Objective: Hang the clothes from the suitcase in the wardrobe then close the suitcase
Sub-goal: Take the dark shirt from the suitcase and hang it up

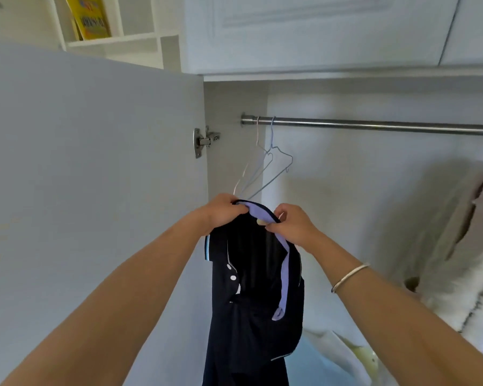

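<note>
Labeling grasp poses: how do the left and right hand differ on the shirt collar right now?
The left hand grips the collar's left end, knuckles up, fingers curled over the edge; the right hand pinches the right side of the collar slightly lower, with its thumb towards the camera. The right forearm wears a silver bangle; the left arm is bare. Both hold the dark polo shirt up, below the two empty wire hangers on the rail.

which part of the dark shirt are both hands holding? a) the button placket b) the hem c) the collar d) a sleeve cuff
c: the left hand and right hand both pinch the lilac-lined collar at the top of the dark shirt, which hangs down below them.
</note>
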Demonstrator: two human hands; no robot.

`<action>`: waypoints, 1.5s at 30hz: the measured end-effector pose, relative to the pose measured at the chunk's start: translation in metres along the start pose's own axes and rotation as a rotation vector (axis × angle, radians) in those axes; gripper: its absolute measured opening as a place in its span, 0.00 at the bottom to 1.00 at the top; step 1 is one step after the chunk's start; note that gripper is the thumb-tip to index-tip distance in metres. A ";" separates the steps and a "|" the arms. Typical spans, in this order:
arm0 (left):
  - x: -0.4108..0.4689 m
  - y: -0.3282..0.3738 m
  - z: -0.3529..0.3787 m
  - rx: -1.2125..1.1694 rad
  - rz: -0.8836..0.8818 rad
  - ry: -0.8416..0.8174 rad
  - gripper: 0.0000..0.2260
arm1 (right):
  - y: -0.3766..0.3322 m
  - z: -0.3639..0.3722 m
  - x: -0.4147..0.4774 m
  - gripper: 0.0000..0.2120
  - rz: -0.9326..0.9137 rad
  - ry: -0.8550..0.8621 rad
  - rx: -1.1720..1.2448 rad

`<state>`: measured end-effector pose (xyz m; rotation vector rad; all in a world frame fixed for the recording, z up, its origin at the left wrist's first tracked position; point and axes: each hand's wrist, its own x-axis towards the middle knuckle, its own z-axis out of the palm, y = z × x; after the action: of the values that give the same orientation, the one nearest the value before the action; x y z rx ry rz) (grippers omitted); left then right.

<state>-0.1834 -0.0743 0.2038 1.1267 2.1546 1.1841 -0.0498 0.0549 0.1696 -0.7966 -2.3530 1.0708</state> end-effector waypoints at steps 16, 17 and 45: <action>0.071 -0.042 -0.014 0.044 -0.029 -0.062 0.05 | -0.030 0.045 0.164 0.05 0.338 0.136 0.734; 0.070 -0.041 -0.016 0.044 -0.031 -0.057 0.06 | -0.033 0.045 0.167 0.04 0.354 0.137 0.761; 0.126 0.026 0.070 -0.025 0.149 0.116 0.21 | 0.091 -0.131 0.053 0.25 0.479 0.545 0.105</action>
<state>-0.1962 0.0705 0.1890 1.2551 2.1656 1.3693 0.0172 0.2084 0.1859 -1.4464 -1.6764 0.9793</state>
